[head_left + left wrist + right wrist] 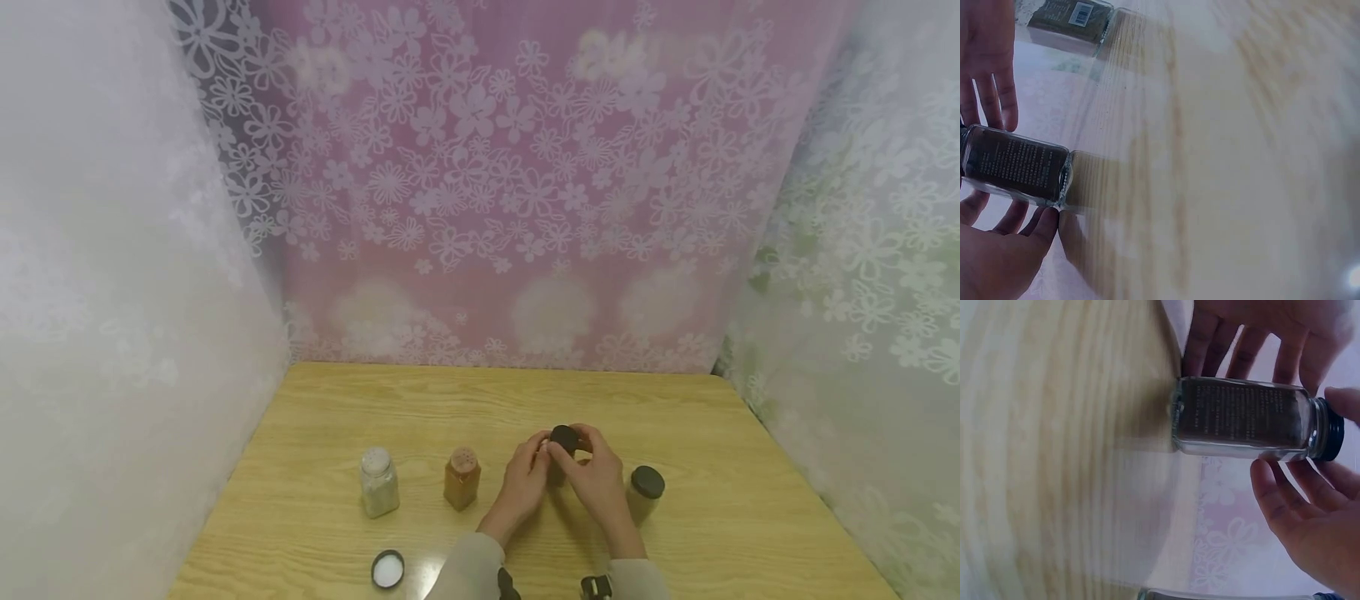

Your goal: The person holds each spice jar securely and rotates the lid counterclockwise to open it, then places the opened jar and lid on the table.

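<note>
A glass spice jar (1241,419) with dark contents and a printed label stands upright on the table between both hands. Its black lid (564,437) is on top. My left hand (522,482) holds the jar from the left, fingers spread along its side. From the other side my right hand (597,482) grips around the black lid, its thumb reaching across the front. Just right of that hand stands another glass jar (643,493) with a black lid on. To the left are a jar of orange-brown spice (462,479) and a jar of pale contents (379,485), both showing perforated shaker tops.
A loose black lid (387,570) lies with its white inner side up near the front edge. The wooden table (322,417) is bounded by a pink flowered curtain (487,183) behind and pale curtains at both sides.
</note>
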The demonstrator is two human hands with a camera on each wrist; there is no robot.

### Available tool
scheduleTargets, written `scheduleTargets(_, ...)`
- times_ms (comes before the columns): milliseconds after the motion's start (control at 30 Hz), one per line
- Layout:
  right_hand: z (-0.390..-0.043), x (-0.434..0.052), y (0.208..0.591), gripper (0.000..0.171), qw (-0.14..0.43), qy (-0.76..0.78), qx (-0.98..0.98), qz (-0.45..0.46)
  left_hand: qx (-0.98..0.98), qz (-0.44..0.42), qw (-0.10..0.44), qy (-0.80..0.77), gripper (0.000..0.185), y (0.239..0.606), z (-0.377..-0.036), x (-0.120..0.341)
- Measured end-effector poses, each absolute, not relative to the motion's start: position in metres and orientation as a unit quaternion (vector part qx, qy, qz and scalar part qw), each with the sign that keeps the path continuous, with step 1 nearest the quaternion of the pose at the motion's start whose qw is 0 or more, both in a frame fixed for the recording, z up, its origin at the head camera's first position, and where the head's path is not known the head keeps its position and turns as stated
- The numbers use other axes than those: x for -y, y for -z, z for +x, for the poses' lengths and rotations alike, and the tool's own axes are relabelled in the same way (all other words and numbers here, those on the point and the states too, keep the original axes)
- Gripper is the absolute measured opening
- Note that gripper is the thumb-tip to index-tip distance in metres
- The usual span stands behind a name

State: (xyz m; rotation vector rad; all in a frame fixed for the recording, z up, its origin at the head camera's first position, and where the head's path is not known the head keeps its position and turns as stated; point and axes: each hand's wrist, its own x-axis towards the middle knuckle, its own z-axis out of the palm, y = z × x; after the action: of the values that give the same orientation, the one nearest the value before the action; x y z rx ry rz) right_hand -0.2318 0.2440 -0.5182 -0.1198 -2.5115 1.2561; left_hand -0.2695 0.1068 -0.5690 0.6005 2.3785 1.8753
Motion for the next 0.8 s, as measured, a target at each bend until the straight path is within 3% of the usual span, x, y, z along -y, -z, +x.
scheduleTargets(100, -0.2318, -0.2434, 0.5158, 0.053, 0.163, -0.436, 0.885, -0.036, -0.770, 0.199, 0.025, -0.606, 0.052, 0.5677, -0.2685, -0.1060)
scheduleTargets(333, -0.2318, -0.2445, 0.5122, 0.068, 0.160, -0.427, 0.889, -0.031, -0.768, 0.199, 0.030, -0.608, 0.049, 0.5642, -0.2678, -0.1049)
scheduleTargets(533, -0.2309, -0.2447, 0.5116, 0.053, 0.163, -0.425, 0.890, -0.023, -0.769, 0.198, 0.026, -0.607, 0.051, 0.5639, -0.2664, -0.1044)
scheduleTargets(800, -0.2315, -0.2441, 0.5117, 0.060, 0.155, -0.413, 0.897, -0.022, -0.770, 0.196, 0.031, -0.606, 0.049, 0.5656, -0.2668, -0.1050)
